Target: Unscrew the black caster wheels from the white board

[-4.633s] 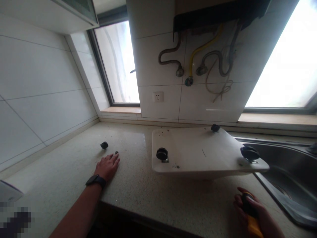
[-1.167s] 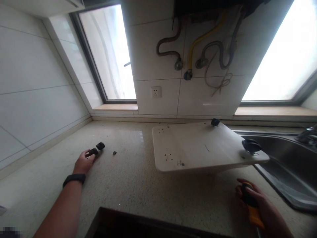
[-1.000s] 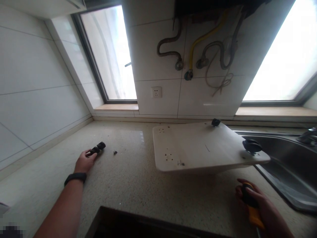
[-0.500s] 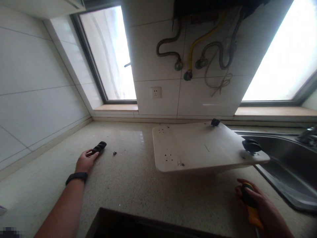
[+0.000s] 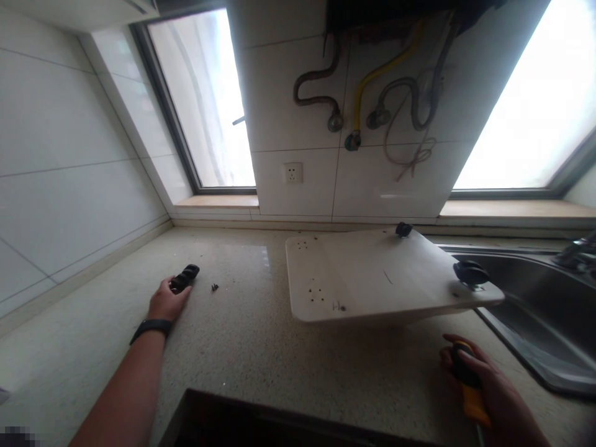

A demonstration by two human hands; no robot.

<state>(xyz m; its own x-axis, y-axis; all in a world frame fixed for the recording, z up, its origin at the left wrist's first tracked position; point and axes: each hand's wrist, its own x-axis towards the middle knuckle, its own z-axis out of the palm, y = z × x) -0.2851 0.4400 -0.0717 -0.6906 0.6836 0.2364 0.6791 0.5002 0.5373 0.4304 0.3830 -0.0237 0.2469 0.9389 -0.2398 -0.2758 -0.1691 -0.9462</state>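
My left hand [image 5: 169,302] grips a black caster [image 5: 185,277] on the left of the counter, fingers closed around its near end. Just right of it lies a small cluster of dark screws [image 5: 215,287]. In my right hand [image 5: 488,385], at lower right, is a screwdriver [image 5: 468,382] with a black and yellow handle; its metal shaft points down toward the frame's bottom edge. Between the hands rests a white panel [image 5: 358,273], apart from both. Two black casters stand on its right part, one at the back [image 5: 403,230] and one in front [image 5: 471,272]. Groups of small holes mark its left end.
A steel sink [image 5: 549,316] with a tap [image 5: 577,251] lies right of the panel. At the near edge of the counter [image 5: 242,347] a dark, framed opening [image 5: 251,425] shows. Hoses [image 5: 365,81] and a socket [image 5: 293,172] are on the tiled wall behind.
My left hand has shifted slightly to the right and closed further over the caster. The right hand with the screwdriver has hardly moved.
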